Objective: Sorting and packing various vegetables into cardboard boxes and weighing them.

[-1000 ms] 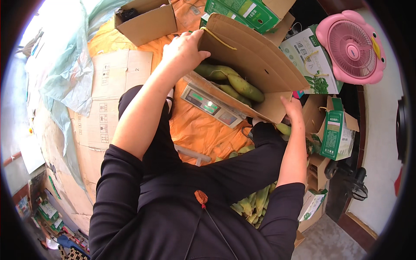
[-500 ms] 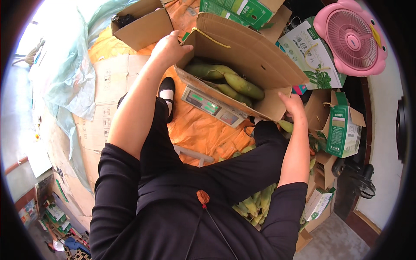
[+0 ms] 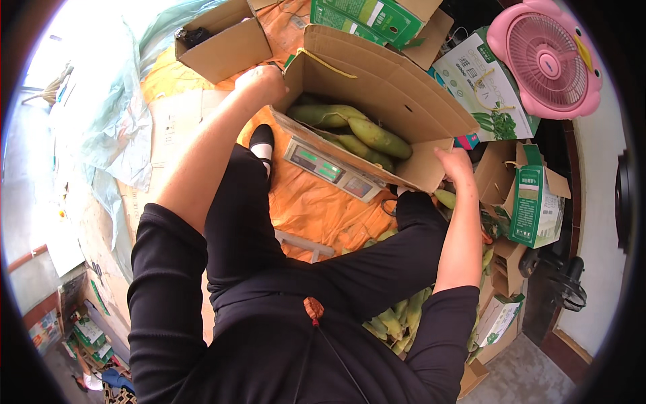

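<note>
An open cardboard box [image 3: 404, 84] with a yellow cord handle sits on a digital scale [image 3: 334, 170] with a lit green display. Inside lie several long green radishes [image 3: 380, 138]. At the box's left corner, my left hand [image 3: 261, 84] is closed around the edge of the cardboard. My right hand [image 3: 455, 165] pinches the right end flap, thumb on its inner face. The box floor and the undersides of the radishes are hidden.
An orange sheet [image 3: 303, 215] covers the floor. More green radishes [image 3: 397, 316] lie beside my right leg. Green-and-white cartons [image 3: 531, 202] and a pink fan [image 3: 548, 60] stand on the right. Another open box [image 3: 225, 47] stands at the far left.
My left hand has shifted slightly down and left, its fingers now curled tighter at the box's corner. The box has moved slightly downward. My right hand stays on the end flap.
</note>
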{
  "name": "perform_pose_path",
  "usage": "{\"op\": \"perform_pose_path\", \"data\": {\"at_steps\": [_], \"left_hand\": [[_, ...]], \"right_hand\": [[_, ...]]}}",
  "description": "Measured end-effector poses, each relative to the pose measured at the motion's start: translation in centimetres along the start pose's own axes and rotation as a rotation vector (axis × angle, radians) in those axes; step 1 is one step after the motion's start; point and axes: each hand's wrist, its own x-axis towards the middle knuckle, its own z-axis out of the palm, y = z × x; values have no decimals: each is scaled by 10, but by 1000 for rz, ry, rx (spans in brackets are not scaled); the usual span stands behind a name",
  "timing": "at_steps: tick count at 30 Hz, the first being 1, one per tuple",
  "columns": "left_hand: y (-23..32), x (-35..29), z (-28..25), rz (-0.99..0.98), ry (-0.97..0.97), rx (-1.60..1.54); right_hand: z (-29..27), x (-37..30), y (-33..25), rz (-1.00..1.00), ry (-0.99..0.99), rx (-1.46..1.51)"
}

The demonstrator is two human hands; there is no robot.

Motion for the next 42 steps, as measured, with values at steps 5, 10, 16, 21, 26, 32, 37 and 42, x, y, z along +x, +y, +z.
{"op": "perform_pose_path", "data": {"at_steps": [5,10,16,21,26,32,37,42], "left_hand": [[-7,-2,-6,-23,-97,-8],[-32,2,5,228,11,109],[-75,-12,9,38,19,-228],[-150,-39,14,-63,102,-304],[-266,-92,47,-223,237,-495],[-343,-218,45,-463,420,-380],[-432,-328,98,-696,423,-262],[-483,-424,131,-832,279,-72]], "right_hand": [[2,2,3,-181,89,-74],[0,-9,-9,-222,156,-163],[-14,-32,-69,-296,231,-174],[-7,-44,-151,-488,247,-282],[36,-85,-253,-707,225,-317],[131,-130,-332,-970,114,-402],[251,-201,-367,-1100,6,-524],[362,-269,-338,-1079,-231,-456]]}}
